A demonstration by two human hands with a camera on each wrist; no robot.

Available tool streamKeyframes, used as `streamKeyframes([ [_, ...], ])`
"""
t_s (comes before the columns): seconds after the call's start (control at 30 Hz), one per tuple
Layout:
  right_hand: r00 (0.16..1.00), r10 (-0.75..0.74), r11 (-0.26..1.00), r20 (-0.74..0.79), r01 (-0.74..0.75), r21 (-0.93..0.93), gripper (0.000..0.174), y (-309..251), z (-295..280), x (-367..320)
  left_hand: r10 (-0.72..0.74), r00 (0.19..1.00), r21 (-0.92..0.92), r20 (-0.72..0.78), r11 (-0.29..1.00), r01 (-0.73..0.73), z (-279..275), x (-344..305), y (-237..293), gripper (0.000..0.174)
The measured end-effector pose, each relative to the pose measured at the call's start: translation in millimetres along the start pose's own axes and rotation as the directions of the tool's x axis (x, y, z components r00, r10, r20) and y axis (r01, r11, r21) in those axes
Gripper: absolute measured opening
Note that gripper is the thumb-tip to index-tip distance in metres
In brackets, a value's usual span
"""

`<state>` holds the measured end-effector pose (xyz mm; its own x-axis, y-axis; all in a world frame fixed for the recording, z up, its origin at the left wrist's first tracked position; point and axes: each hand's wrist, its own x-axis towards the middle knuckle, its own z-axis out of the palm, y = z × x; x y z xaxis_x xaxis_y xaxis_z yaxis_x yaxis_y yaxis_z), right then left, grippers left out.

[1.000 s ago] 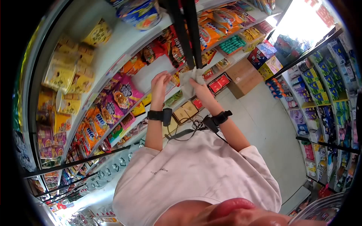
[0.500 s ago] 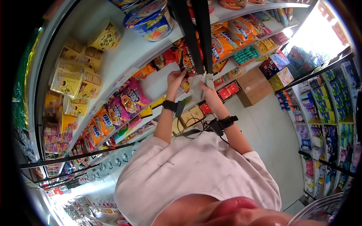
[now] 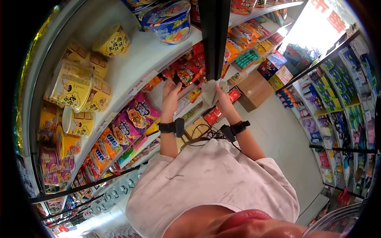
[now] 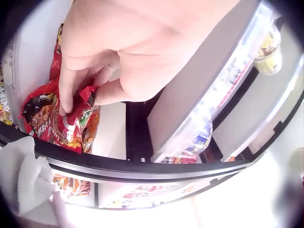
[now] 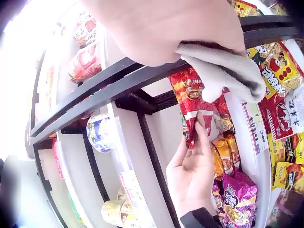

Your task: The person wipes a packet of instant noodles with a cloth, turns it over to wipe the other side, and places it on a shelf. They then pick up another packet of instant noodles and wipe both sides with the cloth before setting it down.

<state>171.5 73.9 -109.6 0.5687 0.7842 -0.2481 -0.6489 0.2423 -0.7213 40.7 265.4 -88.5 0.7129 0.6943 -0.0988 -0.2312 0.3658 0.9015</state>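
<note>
My left hand (image 3: 170, 97) reaches onto a shelf and pinches the edge of a red noodle packet (image 4: 73, 128) between thumb and fingers. In the right wrist view the same packet (image 5: 191, 97) stands tilted up from the shelf, with the left hand (image 5: 194, 178) at its lower end. More red packets (image 3: 194, 65) lie around it. A pale grey cloth (image 3: 209, 94) is gripped in my right hand (image 3: 224, 101), just right of the packets and below the black shelf post. The cloth (image 5: 213, 66) hangs in folds from that hand.
Black upright posts (image 3: 214, 43) stand directly in front of the hands. Purple packets (image 3: 139, 109) lie left on the same shelf, with bowl noodles (image 3: 168, 23) on the shelf above. A cardboard box (image 3: 252, 89) sits on the floor at right. Cables (image 3: 202, 133) hang between the wrists.
My left hand, held up empty a second ago, has gone in to the red packets and now pinches one. The right hand keeps its cloth near the post. The head view has shifted slightly.
</note>
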Motion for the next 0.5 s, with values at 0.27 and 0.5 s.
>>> streamKeyframes([
  [0.27, 0.993, -0.085, 0.974, -0.081, 0.099, 0.201, 0.038, -1.0, 66.2, -30.1, 0.053, 0.95, 0.182, 0.307, 0.977, -0.113, -3.7, -55.7, 38.3, 0.021],
  [0.5, 0.834, -0.423, 0.901, -0.353, 0.345, -0.263, 0.017, 28.7, 60.8, -67.1, -0.083, 0.885, 0.224, 0.458, 0.974, -0.025, -5.2, -85.9, 20.5, 0.023],
])
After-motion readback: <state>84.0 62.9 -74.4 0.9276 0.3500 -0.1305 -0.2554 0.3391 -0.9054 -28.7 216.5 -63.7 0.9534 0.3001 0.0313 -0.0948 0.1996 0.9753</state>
